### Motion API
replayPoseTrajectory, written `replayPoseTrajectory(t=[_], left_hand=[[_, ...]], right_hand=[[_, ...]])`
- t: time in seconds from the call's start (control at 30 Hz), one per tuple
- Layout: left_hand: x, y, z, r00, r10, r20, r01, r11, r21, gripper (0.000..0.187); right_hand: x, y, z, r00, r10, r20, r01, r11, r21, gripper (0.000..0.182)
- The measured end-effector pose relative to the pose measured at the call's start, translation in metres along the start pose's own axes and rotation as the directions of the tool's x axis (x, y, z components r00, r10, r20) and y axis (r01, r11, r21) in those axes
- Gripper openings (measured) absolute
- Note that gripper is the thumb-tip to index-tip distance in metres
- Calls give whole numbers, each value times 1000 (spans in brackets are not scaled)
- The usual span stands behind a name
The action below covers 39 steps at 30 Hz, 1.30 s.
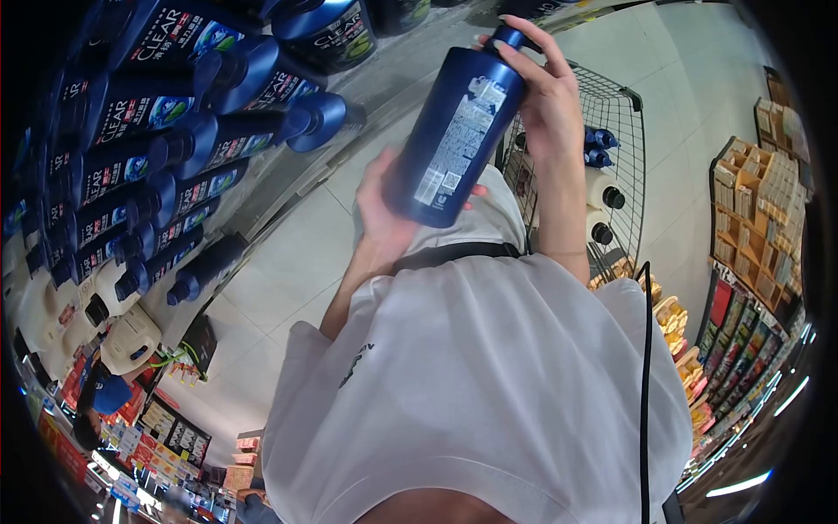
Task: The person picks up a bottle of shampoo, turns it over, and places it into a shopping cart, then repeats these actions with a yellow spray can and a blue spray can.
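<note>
A dark blue shampoo pump bottle (449,131) is tilted in front of my body, its back label with fine print and a square code facing up. My left hand (384,205) is wrapped around its lower end, with fingertips showing on the far side. Around the pump head and neck, the fingers of my right hand (550,92) are closed. Beside my right forearm stands a black wire shopping cart (642,131), with blue bottles (599,147) and white bottles with black caps (602,192) inside.
Shelves at the left hold rows of blue CLEAR bottles (131,113), with white jugs (131,341) farther along. A wooden display rack (755,210) stands at the right, across the tiled floor (681,96). A person in a blue top (109,393) is at the lower left. A black cable (647,393) hangs over my shirt.
</note>
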State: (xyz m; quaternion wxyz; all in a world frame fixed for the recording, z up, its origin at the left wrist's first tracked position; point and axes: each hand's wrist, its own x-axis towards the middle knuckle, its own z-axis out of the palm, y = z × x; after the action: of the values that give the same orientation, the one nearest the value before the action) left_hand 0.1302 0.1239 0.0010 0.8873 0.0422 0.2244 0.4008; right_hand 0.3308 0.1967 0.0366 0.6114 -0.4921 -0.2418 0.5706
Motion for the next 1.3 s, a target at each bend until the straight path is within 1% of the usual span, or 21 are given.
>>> replayPoseTrajectory(t=[0.07, 0.1, 0.13, 0.2, 0.3, 0.4, 0.43, 0.53, 0.67, 0.83, 0.97, 1.17, 1.3], left_hand=[[-2, 2, -1, 990, 133, 38, -134, 991, 21, 77], [-3, 5, 6, 970, 242, 12, -242, 966, 89, 75], [-4, 5, 3, 946, 320, -54, -303, 930, 208, 74], [-5, 11, 3, 934, 356, 29, -354, 913, 205, 73], [-6, 17, 3, 908, 412, 80, -411, 834, 368, 80], [-11, 19, 4, 890, 455, -3, -404, 793, 457, 91], [-14, 21, 6, 886, 460, -51, -379, 785, 491, 91], [-18, 27, 1, 881, 470, -55, -386, 782, 489, 90], [-24, 28, -3, 861, 507, -50, -389, 717, 578, 88], [-28, 30, -7, 850, 525, -32, -396, 678, 619, 90], [-30, 30, -8, 854, 519, -42, -381, 677, 629, 91], [-30, 30, -11, 851, 522, -53, -366, 663, 654, 92], [-32, 34, -12, 854, 519, -39, -356, 637, 684, 93]], right_hand=[[-5, -9, -10, 997, -47, -62, 51, 997, 59, 45], [-6, -13, -18, 994, -70, -84, 78, 993, 89, 53], [-6, -12, -28, 987, -100, -126, 107, 993, 49, 59], [-12, -15, -36, 984, -133, -116, 141, 988, 60, 58], [-12, -18, -57, 995, -78, -59, 73, 994, -82, 53], [-21, -31, -58, 999, -14, 48, 24, 977, -210, 52], [-22, -31, -63, 996, 28, 81, -7, 969, -246, 52], [-22, -25, -74, 985, 67, 158, -15, 950, -312, 50], [-23, -13, -69, 990, 36, 137, 5, 958, -288, 49], [-21, -10, -74, 974, 76, 214, -8, 954, -301, 49], [-21, -9, -82, 958, 95, 272, -3, 947, -320, 47], [-24, -10, -89, 926, 204, 318, -87, 934, -346, 46], [-28, -11, -89, 899, 269, 345, -120, 910, -397, 47]])
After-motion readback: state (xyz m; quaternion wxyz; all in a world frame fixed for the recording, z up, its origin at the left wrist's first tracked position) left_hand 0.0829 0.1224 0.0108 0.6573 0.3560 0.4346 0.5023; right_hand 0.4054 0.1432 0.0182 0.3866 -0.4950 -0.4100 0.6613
